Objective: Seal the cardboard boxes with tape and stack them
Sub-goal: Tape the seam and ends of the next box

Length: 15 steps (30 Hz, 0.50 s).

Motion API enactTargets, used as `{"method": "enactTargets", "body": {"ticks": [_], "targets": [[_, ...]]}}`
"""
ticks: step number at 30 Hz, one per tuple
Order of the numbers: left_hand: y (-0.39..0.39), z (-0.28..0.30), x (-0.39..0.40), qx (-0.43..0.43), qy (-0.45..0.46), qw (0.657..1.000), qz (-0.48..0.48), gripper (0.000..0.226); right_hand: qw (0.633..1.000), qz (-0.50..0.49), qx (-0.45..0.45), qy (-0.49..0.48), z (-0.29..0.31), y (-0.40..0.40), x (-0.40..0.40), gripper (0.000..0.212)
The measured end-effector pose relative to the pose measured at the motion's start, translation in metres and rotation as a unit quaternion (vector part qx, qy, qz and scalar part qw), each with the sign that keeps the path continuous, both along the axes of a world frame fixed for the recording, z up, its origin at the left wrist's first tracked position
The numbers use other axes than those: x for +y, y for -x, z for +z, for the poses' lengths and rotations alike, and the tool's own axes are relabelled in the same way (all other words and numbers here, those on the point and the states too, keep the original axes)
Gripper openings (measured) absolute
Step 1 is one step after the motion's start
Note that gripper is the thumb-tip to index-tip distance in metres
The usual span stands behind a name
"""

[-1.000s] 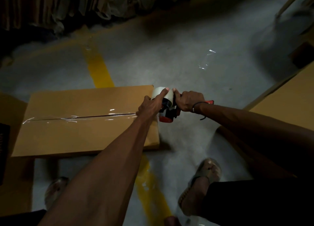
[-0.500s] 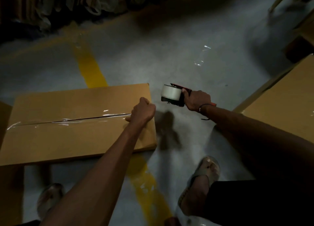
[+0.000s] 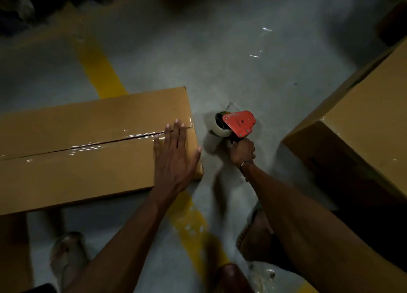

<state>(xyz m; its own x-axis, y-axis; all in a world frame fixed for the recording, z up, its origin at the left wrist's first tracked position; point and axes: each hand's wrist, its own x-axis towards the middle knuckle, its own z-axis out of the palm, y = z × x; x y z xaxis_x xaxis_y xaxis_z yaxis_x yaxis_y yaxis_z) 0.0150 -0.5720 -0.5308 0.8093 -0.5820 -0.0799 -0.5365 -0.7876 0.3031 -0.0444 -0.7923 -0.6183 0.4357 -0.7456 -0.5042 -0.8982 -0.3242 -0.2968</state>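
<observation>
We press our left hand, fingers straight, on the taped box on the floor; its left end is cut off. Our right hand grips the tape dispenser, handle hidden.

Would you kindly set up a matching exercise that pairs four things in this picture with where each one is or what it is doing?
Things:
1. left hand
2. right hand
3. red tape dispenser with a white roll
4. yellow painted floor line

States:
A. runs under the flat brown cardboard box
B. grips the dispenser's handle
C. lies flat with fingers spread on the taped box end
D. sits just right of the box, over the grey concrete floor

Pairs: 1-C, 2-B, 3-D, 4-A
</observation>
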Motion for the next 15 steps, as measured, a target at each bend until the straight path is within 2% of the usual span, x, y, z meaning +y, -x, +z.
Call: {"method": "enactTargets", "body": {"ticks": [4, 7, 9, 11, 13, 15], "targets": [[0.003, -0.002, -0.002, -0.033, -0.019, 0.999, 0.012, 0.078, 1.0, 0.025, -0.007, -0.012, -0.008, 0.003, 0.004, 0.042], [0.004, -0.004, -0.002, -0.037, -0.025, 0.999, 0.011, 0.077, 0.999, 0.029, -0.029, -0.03, -0.037, 0.008, 0.001, 0.057], [0.003, -0.005, -0.002, -0.037, -0.026, 0.999, 0.009, 0.077, 0.998, 0.038, -0.034, -0.042, -0.057, 0.011, -0.006, 0.052], [0.003, -0.005, -0.001, -0.034, -0.028, 0.999, 0.006, 0.077, 0.997, 0.033, -0.031, -0.056, -0.023, 0.009, -0.001, 0.048], [0.002, -0.005, -0.001, -0.03, -0.027, 0.999, 0.003, 0.078, 0.998, -0.024, -0.045, -0.042, 0.009, 0.007, 0.008, 0.053], [0.002, -0.003, -0.001, -0.021, -0.025, 0.999, 0.0, 0.078, 0.995, -0.067, -0.069, 0.027, 0.041, 0.003, 0.021, 0.06]]}}
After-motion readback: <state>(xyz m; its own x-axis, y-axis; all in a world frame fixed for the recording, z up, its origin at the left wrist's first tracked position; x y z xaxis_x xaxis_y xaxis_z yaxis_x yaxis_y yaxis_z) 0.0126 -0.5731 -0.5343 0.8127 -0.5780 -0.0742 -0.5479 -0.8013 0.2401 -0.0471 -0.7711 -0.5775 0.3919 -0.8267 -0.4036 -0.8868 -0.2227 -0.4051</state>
